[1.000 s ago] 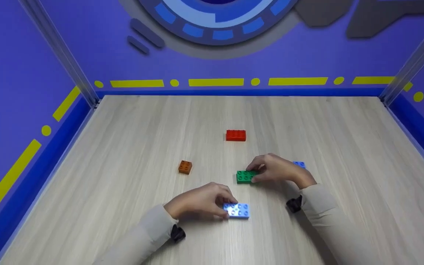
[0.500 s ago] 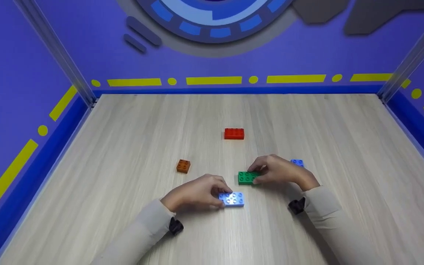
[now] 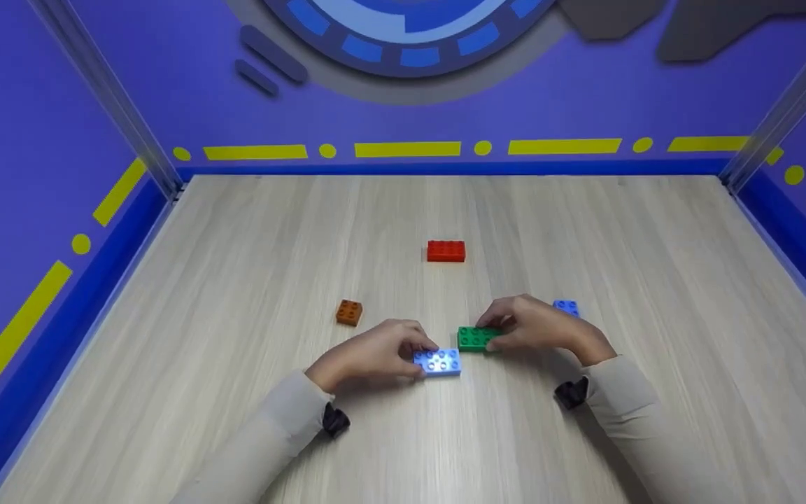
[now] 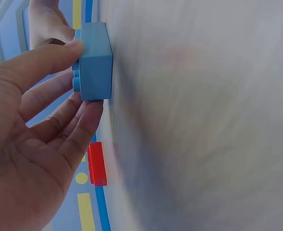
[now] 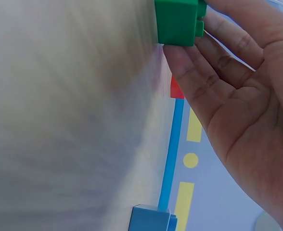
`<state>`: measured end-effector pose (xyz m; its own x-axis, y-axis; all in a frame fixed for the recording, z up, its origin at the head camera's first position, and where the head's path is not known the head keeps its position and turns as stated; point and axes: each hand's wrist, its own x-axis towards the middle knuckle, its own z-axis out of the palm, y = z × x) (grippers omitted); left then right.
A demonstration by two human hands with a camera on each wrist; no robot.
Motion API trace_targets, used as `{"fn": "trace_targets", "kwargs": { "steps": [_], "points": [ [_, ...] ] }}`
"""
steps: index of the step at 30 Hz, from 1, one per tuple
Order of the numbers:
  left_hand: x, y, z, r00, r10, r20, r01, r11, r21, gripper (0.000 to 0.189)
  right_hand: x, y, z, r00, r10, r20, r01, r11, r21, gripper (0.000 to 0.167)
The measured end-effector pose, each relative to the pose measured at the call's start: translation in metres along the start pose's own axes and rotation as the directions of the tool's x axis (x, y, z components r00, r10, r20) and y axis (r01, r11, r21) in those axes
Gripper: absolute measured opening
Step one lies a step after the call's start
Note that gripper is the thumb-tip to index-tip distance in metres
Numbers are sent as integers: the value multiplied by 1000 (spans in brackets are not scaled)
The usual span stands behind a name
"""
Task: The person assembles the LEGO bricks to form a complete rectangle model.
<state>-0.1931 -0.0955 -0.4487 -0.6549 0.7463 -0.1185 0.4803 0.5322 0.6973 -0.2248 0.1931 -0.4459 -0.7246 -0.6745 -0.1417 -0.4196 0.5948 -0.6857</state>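
A light blue toy building brick [image 3: 441, 362] lies near the middle of the table, and my left hand [image 3: 378, 353] pinches its left end between thumb and fingers. In the left wrist view the thumb presses the studded side of that light blue brick [image 4: 96, 67]. Just to the right and slightly farther back, my right hand [image 3: 532, 324] grips the right end of a green brick [image 3: 473, 339]. The right wrist view has the green brick [image 5: 176, 23] at the top, a finger along its side. A small gap separates the two bricks.
Farther back on the wooden table [image 3: 291, 231] lies a red brick [image 3: 446, 251]. A small orange-brown brick [image 3: 349, 313] sits to the left. Behind my right hand a blue brick [image 3: 566, 308] is partly hidden. Purple-blue walls [image 3: 403, 119] stand along the back and sides.
My left hand has slid the light blue brick away from me, toward the green one. My right hand has shifted slightly right with the green brick.
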Motion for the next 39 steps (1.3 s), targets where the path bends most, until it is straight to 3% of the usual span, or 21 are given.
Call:
{"fn": "trace_targets", "kwargs": {
  "steps": [21,30,39],
  "points": [
    [7,-1,-4,1000,-10,-30,11,1000,6,36,-12,0,3,1000,12,10,-12,1000,0,28],
    [5,-1,-5,995,-82,-50,80,996,-39,35,-12,-4,1,1000,-11,17,10,1000,11,27],
    [6,-4,0,995,-62,-74,55,994,-95,34,-12,-4,5,999,-26,38,25,1000,3,28]
  ]
}}
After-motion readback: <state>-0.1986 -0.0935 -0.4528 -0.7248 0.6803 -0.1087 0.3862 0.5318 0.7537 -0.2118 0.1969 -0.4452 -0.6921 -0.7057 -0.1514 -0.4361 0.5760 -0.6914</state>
